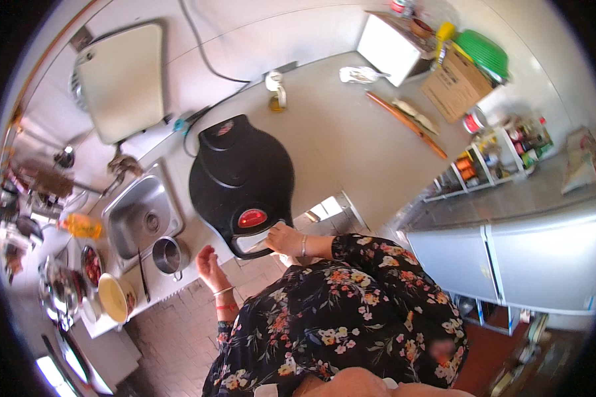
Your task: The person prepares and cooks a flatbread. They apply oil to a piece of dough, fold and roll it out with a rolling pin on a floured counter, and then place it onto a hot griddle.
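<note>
A large black electric griddle [243, 173] stands on the counter before me, its lid down, with a red oval panel near the front handle. My right hand [281, 239] lies at the right end of that handle; whether its fingers close around it cannot be made out. To the left of the handle, my left hand [207, 263] is raised in the air near the counter's edge, fingers partly curled and apart, holding nothing. A small metal pot [170, 256] stands beyond it. The griddle's cable runs behind it towards the wall.
At left are a steel sink [146, 218], a yellow bowl [115, 297] and an orange bottle [82, 226]. An oil bottle [277, 101] stands behind the griddle. Further right lie a wooden rolling pin [407, 124], a cardboard box [454, 87] and a spice rack [491, 168].
</note>
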A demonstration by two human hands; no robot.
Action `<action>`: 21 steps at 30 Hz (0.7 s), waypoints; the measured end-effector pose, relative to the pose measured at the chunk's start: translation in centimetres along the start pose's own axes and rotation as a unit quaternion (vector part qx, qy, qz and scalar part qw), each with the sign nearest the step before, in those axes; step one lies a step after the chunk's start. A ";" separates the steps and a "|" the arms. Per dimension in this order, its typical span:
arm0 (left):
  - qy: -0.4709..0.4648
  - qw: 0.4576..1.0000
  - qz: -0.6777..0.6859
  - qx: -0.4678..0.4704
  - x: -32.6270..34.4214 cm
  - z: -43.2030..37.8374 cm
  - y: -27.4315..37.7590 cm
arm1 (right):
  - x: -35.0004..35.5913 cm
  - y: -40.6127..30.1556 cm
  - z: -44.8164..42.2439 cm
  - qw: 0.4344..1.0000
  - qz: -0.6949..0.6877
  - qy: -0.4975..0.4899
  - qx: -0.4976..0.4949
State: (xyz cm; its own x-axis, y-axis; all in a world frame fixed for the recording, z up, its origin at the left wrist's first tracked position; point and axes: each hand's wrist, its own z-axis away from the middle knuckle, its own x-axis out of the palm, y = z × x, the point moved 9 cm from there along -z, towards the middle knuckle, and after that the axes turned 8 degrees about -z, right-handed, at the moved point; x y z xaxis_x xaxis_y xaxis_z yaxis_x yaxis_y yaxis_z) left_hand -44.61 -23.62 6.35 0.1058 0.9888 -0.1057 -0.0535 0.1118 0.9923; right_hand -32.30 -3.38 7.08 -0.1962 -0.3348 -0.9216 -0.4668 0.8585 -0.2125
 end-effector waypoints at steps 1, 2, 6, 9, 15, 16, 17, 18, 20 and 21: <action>-0.006 1.000 0.003 -0.003 -0.3 0.1 -0.8 | 0.0 -0.1 -0.4 1.000 0.013 -0.015 0.003; 0.002 1.000 -0.020 -0.016 -0.8 0.1 -1.7 | -0.3 -0.1 -0.6 1.000 0.003 -0.019 0.005; 0.055 0.988 0.008 -0.146 -1.2 2.9 -7.2 | -4.7 -0.9 -0.5 0.996 -0.085 0.032 0.023; 0.070 0.952 0.098 -0.281 -0.8 5.9 -11.0 | -8.3 2.0 2.8 0.945 -0.201 0.214 0.147; -0.058 0.890 0.163 -0.421 8.3 9.3 -14.0 | 1.9 10.7 14.4 0.754 -0.439 0.113 0.475; -0.064 0.892 0.179 -0.410 7.5 9.3 -14.2 | 3.1 9.8 13.3 0.718 -0.486 0.052 0.495; -0.073 0.893 0.195 -0.399 7.6 9.2 -14.3 | 3.2 9.3 12.3 0.695 -0.533 0.066 0.478; -0.080 0.888 0.193 -0.410 9.6 9.1 -14.2 | 4.9 10.3 12.8 0.722 -0.498 0.009 0.480; -0.056 0.889 0.182 -0.416 11.1 8.9 -13.6 | 6.6 10.0 12.7 0.625 -0.595 -0.025 0.504; -0.068 0.888 0.189 -0.415 12.1 8.8 -13.4 | 6.8 10.2 13.0 0.586 -0.623 0.062 0.515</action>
State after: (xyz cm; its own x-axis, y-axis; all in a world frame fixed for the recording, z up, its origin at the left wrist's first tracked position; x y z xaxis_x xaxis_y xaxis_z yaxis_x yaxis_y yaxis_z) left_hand -33.85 -13.99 -7.65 0.0413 0.9565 0.2887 -0.8170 -0.1340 0.5609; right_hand -27.16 8.17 -5.61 -0.3473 -0.9216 0.1733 0.4398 -0.3233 -0.8379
